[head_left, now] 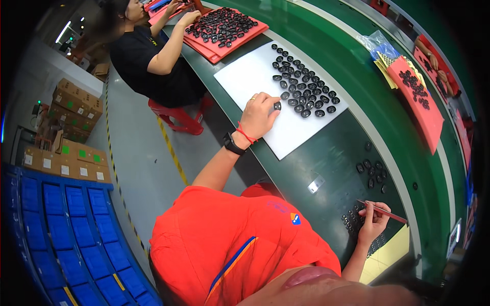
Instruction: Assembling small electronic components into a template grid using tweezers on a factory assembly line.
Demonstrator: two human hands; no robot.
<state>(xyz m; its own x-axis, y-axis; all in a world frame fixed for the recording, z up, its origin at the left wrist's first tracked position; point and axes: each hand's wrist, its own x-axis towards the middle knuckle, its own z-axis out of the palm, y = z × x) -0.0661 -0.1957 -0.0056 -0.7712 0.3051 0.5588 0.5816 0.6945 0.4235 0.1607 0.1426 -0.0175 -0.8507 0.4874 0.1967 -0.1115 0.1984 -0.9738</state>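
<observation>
My left hand (258,116) is closed over the white sheet (296,133), its thumb and fingers pinching a small glossy black oval piece (277,106). Many like pieces (305,85) lie in loose rows on the sheet, just beyond that hand. Lower right, my right hand (374,227) grips slim reddish tweezers (392,213), their tip pointing left above the green tabletop. Beneath the tip sit rows of tiny dark parts (351,219), partly hidden by the hand. A loose group of black oval pieces (371,176) rests farther out on the table.
A co-worker in black (148,56) sits at the far left beside red foam sheets (214,38) heaped with black pieces. Another red sheet (421,104) lies across on the green belt (367,76). Yellow sheet (390,255) near my right wrist; blue bins (76,229) and cartons (76,109) behind left.
</observation>
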